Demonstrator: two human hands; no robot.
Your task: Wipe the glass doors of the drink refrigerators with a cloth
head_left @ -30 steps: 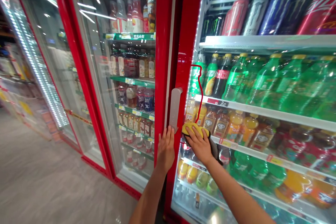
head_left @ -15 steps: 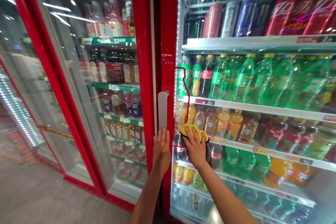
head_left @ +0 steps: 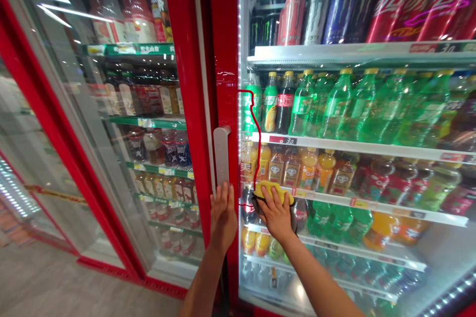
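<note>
- A lit drinks fridge (head_left: pixel 225 54) with a red frame fills the right of the scene, its shelves stacked behind a glass door (head_left: pixel 246 156).
- A second red fridge (head_left: pixel 186 84) stands just to the left, its bottles and tubs farther from the camera.
- Green bottles (head_left: pixel 338 104) with yellow caps line a shelf in the right fridge, above a row of juice bottles (head_left: pixel 292 168).
- Tall cans (head_left: pixel 338 12), several of them red, fill the shelf above the green bottles.
- A thin red line (head_left: pixel 259 143) curves down the left side of the glass.
- The person's left hand (head_left: pixel 223 223) lies open, fingers straight and close together, fingertips at the lower end of a grey handle (head_left: pixel 222 153) and wrapped around nothing.
- The right hand (head_left: pixel 277 215) spreads its fingers flat across a folded cloth, palm toward the glass.
- The yellow cloth (head_left: pixel 281 190), dark on its edge and underside, sits beneath that hand at the door's left side, right of the handle and at the foot of the red line.
- A small price tag (head_left: pixel 286 140) reads "3.0" on the shelf edge below the green bottles.
</note>
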